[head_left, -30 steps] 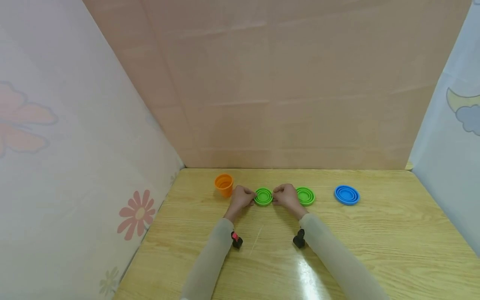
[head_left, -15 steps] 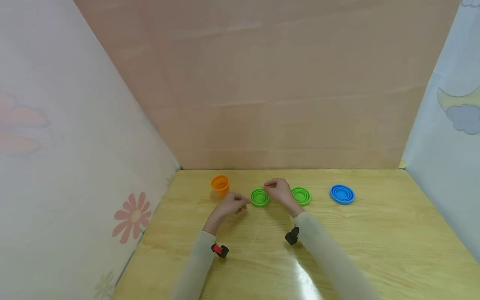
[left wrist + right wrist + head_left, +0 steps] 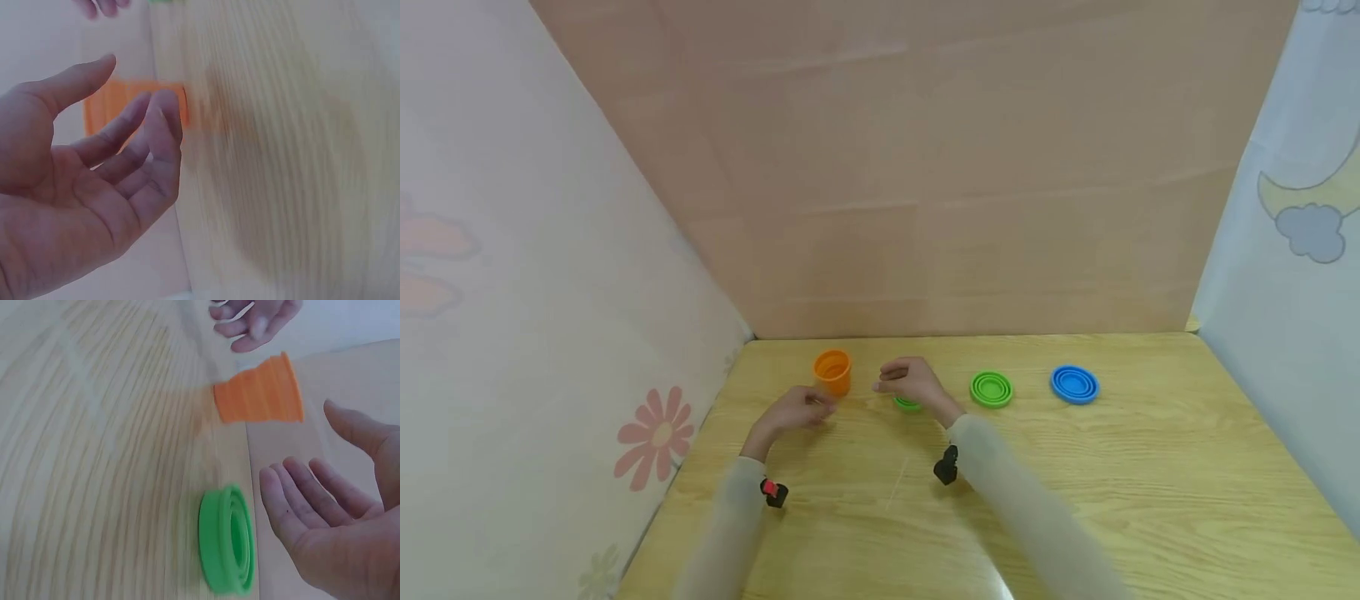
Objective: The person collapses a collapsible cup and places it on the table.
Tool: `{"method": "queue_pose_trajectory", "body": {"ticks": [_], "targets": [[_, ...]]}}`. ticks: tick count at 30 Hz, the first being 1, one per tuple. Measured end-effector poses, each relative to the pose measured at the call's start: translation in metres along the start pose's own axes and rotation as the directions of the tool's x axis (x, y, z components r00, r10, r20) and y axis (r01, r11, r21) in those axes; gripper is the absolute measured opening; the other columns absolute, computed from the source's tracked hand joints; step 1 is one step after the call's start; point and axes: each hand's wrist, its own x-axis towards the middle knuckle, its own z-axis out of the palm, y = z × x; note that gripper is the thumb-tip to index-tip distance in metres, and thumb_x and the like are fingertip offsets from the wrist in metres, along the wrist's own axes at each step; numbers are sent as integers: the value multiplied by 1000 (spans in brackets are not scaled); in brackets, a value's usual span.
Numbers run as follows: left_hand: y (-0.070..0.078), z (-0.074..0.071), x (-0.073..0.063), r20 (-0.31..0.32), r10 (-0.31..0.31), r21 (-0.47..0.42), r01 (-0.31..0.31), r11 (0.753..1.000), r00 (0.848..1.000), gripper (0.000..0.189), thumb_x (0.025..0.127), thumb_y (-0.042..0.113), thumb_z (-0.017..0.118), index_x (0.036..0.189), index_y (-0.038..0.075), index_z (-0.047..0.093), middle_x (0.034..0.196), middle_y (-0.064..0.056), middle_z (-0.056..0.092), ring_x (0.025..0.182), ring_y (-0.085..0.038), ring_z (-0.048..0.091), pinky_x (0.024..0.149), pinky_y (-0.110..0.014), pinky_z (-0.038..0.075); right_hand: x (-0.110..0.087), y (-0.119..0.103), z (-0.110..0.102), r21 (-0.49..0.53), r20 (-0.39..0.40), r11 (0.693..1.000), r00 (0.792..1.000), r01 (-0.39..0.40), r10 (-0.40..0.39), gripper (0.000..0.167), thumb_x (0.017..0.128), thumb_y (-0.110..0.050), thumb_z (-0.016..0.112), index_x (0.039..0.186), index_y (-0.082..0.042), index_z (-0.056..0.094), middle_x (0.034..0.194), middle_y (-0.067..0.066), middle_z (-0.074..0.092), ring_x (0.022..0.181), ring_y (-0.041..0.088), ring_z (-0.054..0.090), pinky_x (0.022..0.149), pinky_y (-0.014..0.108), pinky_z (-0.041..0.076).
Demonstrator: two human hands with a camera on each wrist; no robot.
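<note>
An orange collapsible cup (image 3: 832, 375), pulled up to its full height, stands upright near the back left of the table. My left hand (image 3: 793, 410) hovers just in front and left of it, fingers loosely bent and holding nothing. Over a flattened green collapsible cup (image 3: 226, 540) hangs my right hand (image 3: 913, 383), its thumb and fingers apart with nothing between them. That hand hides most of this green cup in the head view. In the left wrist view, my left fingers cover part of the orange cup (image 3: 106, 103).
Farther right lie a second flattened green cup (image 3: 991, 389) and a flattened blue cup (image 3: 1074, 384). A pinkish-tan sheet (image 3: 925, 208) rises behind the wooden table (image 3: 1150, 483). A flower-patterned white wall (image 3: 587, 292) borders the left side.
My left hand has left the nearer green cup and moved left, toward the orange cup. My right hand has let go of that green cup and shifted left above it.
</note>
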Motion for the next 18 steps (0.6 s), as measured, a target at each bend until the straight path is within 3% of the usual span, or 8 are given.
{"method": "queue_pose_trajectory", "body": {"ticks": [4,7,12,18], "targets": [[-9,-19,2,-54,-49,27,51,998,997,54,101,25,72,139,-10,58,119,-25,73,97,-34,76,89,-46,67,3,-9,11,20,37,1000,999,1,-2,58,92,-23,82,142,-1,62,140,20,67,129,34,65,110,49,58],[-11,-26,4,-101,-72,5,73,997,992,69,96,29,78,146,-9,50,128,-29,67,103,-36,74,94,-48,65,4,-16,19,-1,28,1000,1000,7,-7,63,92,-24,82,146,-2,58,149,20,61,136,38,60,114,51,54],[-13,-30,12,-162,-53,-25,50,998,985,79,93,35,82,154,2,45,148,-27,57,130,-42,62,109,-57,57,12,-19,32,12,5,1000,1000,-24,24,66,92,-21,83,149,-2,55,153,17,58,140,38,57,117,52,52],[-20,-27,23,-166,-5,-100,-12,995,986,78,93,27,82,156,2,43,153,-26,53,140,-46,56,108,-54,58,22,-17,41,-8,0,998,998,-69,69,71,92,-21,82,153,-4,51,158,15,54,143,37,55,120,49,50]]}}
